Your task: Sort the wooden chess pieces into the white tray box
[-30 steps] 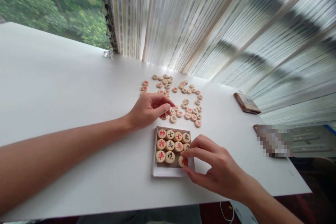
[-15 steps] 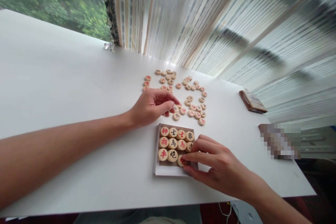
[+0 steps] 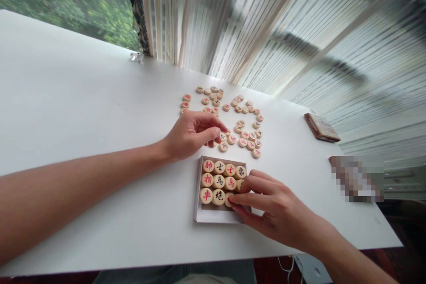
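Note:
My right hand (image 3: 276, 208) has thumb and forefinger closed on a red-marked Chinese chess piece (image 3: 228, 199) in the front row of a shallow box (image 3: 197, 211). Its fingers hide part of that piece and the box's right side. Wooden discs with red or black characters, such as a black-marked chess piece (image 3: 218, 197), stand in rows in the box. Behind the box, my left hand (image 3: 195, 135) hovers over loose chess pieces (image 3: 224, 146). Its fingers are loosely curled, thumb and forefinger slightly apart, with no piece visible between them.
More loose pieces (image 3: 244, 135) are scattered on the white table (image 3: 109, 213) behind the box. A brown-edged box (image 3: 322, 128) lies to the right, near a pixelated object (image 3: 356, 179). A small clear ornament (image 3: 136, 56) stands by the curtain (image 3: 213, 17).
My right fingers have slid the red-marked piece slightly left, up against the black-marked one beside it. My left hand stays in about the same place.

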### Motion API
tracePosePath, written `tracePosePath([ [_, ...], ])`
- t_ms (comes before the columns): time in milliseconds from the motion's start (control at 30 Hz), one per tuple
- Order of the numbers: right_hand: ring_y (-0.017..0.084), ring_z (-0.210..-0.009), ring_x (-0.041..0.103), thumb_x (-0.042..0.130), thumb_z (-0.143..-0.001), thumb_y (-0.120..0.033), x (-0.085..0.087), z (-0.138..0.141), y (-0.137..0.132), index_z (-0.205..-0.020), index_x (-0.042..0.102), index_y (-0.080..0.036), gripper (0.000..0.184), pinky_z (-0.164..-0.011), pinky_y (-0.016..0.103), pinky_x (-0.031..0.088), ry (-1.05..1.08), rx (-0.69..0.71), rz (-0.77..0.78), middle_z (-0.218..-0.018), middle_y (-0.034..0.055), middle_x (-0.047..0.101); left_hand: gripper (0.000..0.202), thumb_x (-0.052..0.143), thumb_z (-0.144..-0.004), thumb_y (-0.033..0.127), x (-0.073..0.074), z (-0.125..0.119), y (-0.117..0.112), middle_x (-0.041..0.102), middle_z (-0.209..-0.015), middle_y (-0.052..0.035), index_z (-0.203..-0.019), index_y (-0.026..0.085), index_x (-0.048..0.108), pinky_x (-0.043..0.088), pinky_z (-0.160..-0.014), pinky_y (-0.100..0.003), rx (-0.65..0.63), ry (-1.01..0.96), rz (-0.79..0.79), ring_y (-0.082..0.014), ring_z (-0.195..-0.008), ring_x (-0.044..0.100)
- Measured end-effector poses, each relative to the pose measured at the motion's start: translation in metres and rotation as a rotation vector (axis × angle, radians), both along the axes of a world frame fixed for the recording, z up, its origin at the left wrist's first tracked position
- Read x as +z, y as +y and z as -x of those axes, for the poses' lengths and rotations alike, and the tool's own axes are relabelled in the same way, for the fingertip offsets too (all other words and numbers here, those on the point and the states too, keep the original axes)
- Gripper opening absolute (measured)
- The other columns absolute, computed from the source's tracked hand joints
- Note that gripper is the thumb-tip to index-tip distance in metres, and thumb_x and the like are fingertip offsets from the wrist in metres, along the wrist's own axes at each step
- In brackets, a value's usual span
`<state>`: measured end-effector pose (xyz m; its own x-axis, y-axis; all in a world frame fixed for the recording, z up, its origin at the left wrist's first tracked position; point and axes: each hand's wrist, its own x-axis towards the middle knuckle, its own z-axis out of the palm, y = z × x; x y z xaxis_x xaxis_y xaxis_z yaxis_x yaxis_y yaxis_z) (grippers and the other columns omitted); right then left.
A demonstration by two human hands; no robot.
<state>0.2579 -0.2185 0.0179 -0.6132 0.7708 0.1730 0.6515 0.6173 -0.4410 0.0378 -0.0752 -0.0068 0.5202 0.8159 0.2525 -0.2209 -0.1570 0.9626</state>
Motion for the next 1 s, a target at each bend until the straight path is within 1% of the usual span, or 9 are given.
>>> tracePosePath([
  [300,0.021,-0.077,0.057,0.067,-0.098,-0.013,-0.001,0.000,-0.001,-0.106,0.079,-0.019,0.016,-0.066,0.033,0.048,0.008,0.001,0.011,-0.085,0.0076,0.069,0.015,0.069,-0.083,0.016,0.001,0.002,0.000,0.074,-0.069,-0.0049,-0.090,0.009,0.079,0.056,-0.056,-0.019,0.004,-0.014,0.006,-0.0111,-0.059,0.068],
  [433,0.019,-0.074,0.058,0.066,-0.095,-0.009,0.009,0.002,0.002,-0.104,0.078,-0.020,0.018,-0.064,0.031,0.047,0.061,-0.028,-0.011,-0.083,0.0058,0.070,0.016,0.069,-0.083,0.020,0.000,0.005,0.004,0.073,-0.067,-0.0045,-0.090,0.009,0.078,0.050,-0.049,-0.019,0.095,-0.038,0.028,-0.0114,-0.055,0.065],
  [567,0.017,-0.071,0.061,0.064,-0.098,-0.011,0.023,-0.007,0.018,-0.097,0.077,-0.018,0.015,-0.063,0.028,0.049,0.101,-0.072,-0.095,-0.077,0.0047,0.069,0.016,0.068,-0.082,0.023,0.000,0.008,0.012,0.072,-0.063,-0.0035,-0.085,0.010,0.077,0.051,-0.050,-0.021,0.179,-0.058,-0.011,-0.0108,-0.051,0.061],
  [633,0.015,-0.069,0.063,0.065,-0.099,-0.015,0.027,-0.014,0.033,-0.095,0.078,-0.018,0.014,-0.062,0.027,0.049,0.122,-0.138,-0.121,-0.078,0.0047,0.070,0.017,0.068,-0.082,0.024,0.000,0.010,0.016,0.071,-0.061,-0.0029,-0.084,0.010,0.077,0.051,-0.051,-0.020,0.212,-0.051,-0.030,-0.0109,-0.052,0.061],
  [733,0.015,-0.067,0.065,0.066,-0.099,-0.023,0.030,-0.025,0.066,-0.098,0.081,-0.019,0.015,-0.058,0.026,0.049,0.156,-0.299,-0.135,-0.081,0.0048,0.075,0.017,0.068,-0.082,0.025,-0.002,0.011,0.020,0.069,-0.059,-0.0022,-0.083,0.010,0.077,0.050,-0.050,-0.020,0.234,-0.028,-0.052,-0.0105,-0.051,0.060],
  [767,0.015,-0.065,0.064,0.067,-0.098,-0.025,0.030,-0.028,0.080,-0.097,0.082,-0.019,0.016,-0.060,0.027,0.049,0.135,-0.359,-0.150,-0.078,0.0038,0.075,0.017,0.068,-0.081,0.025,-0.002,0.012,0.021,0.069,-0.059,-0.0021,-0.083,0.010,0.077,0.050,-0.050,-0.020,0.240,-0.023,-0.053,-0.0105,-0.051,0.060],
  [833,0.015,-0.065,0.065,0.070,-0.094,-0.028,0.028,-0.034,0.108,-0.097,0.083,-0.020,0.015,-0.064,0.028,0.051,0.080,-0.514,-0.130,-0.077,0.0022,0.077,0.018,0.068,-0.082,0.026,-0.003,0.012,0.021,0.069,-0.059,-0.0021,-0.083,0.010,0.077,0.049,-0.050,-0.020,0.248,-0.019,-0.052,-0.0105,-0.050,0.060],
  [900,0.017,-0.067,0.069,0.070,-0.094,-0.030,0.025,-0.039,0.138,-0.102,0.084,-0.019,0.019,-0.067,0.029,0.052,0.064,-0.593,-0.128,-0.082,0.0034,0.080,0.019,0.067,-0.082,0.026,-0.004,0.012,0.022,0.068,-0.059,-0.0020,-0.083,0.010,0.076,0.049,-0.050,-0.020,0.248,-0.012,-0.049,-0.0105,-0.050,0.059],
  [1000,0.020,-0.074,0.074,0.067,-0.096,-0.026,0.019,-0.045,0.180,-0.101,0.083,-0.018,0.019,-0.072,0.031,0.056,0.029,-0.707,-0.129,-0.084,0.0054,0.082,0.020,0.067,-0.083,0.027,-0.005,0.012,0.021,0.068,-0.060,-0.0020,-0.084,0.009,0.075,0.049,-0.050,-0.020,0.237,0.009,-0.055,-0.0105,-0.050,0.059],
])
